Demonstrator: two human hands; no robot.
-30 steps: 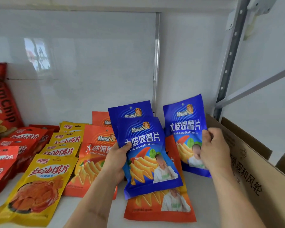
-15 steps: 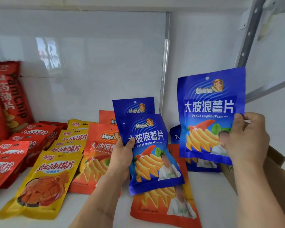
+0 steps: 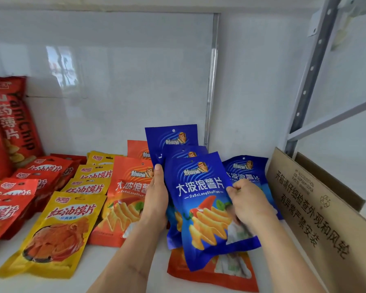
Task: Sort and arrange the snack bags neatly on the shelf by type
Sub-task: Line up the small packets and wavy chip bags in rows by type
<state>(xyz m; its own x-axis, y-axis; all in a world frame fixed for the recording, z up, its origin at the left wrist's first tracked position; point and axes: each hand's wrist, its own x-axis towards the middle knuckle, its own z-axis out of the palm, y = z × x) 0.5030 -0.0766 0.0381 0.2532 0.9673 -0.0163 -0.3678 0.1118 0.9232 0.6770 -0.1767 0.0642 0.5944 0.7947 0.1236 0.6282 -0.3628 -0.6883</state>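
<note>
Showed two bare forearms, no sleeves reaching into view, a left hand (image 3: 156, 205) and a right hand (image 3: 248, 203) without rings, gloves, watch or wristband, nails short and unpainted.

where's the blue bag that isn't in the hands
In the head view it lies at the right of the shelf: the loose blue bag sits behind the right hand, beside the cardboard box.

front blue chip bag (image 3: 201, 199): "大波浪薯片", "DaBoLangShuPian" | orange chip bag (image 3: 127, 199): "大波浪", "DaBoLangShuPi", cut off by a hand | yellow snack bag (image 3: 59, 227): "红油馍片" | tall red bag (image 3: 13, 119): "山药薄片", "YamChip" | cardboard box flap (image 3: 317, 218): "开箱请仔细检查外观和风轮", "严禁安装"; small print above unreadable
</note>
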